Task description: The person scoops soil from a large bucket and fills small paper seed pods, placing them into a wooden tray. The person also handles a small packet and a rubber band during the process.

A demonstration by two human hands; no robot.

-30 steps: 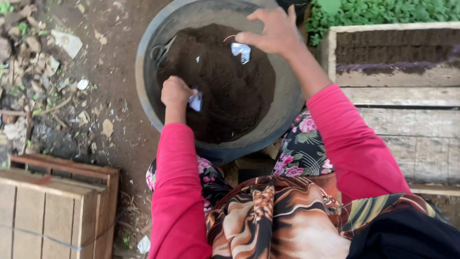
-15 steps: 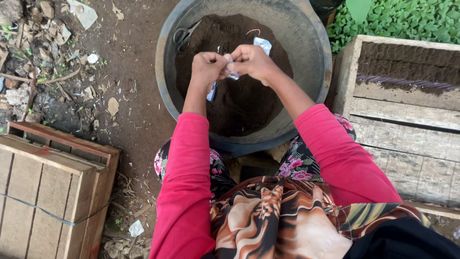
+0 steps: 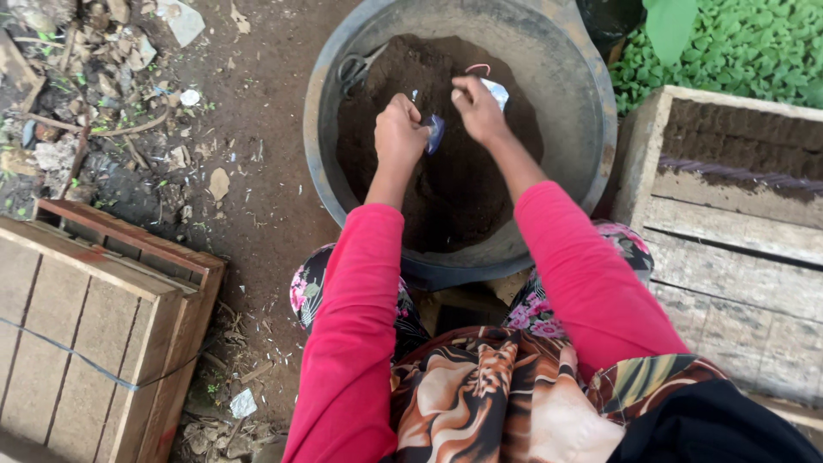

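A large dark basin [image 3: 600, 120] holds a mound of dark soil [image 3: 463, 184]. My left hand [image 3: 399, 130] is over the soil, fist closed on a small clear plastic bag [image 3: 435, 133] that sticks out to its right. My right hand [image 3: 477, 107] hovers just right of it, fingers pinched together near a second shiny plastic scrap [image 3: 497, 91] lying on the soil. A thin pink rubber band [image 3: 477, 67] lies at the mound's far edge. Scissors [image 3: 358, 67] rest inside the basin's upper left wall.
A wooden crate [image 3: 86, 326] stands at the lower left. Another wooden box [image 3: 729, 231] with soil is at the right, green seedlings [image 3: 737, 43] behind it. Bare dirt with litter and stones [image 3: 103, 103] covers the left.
My hands were joined on the bag and have come apart. The right hand moved toward the far scrap, the left keeps the bag. The view shifted slightly left.
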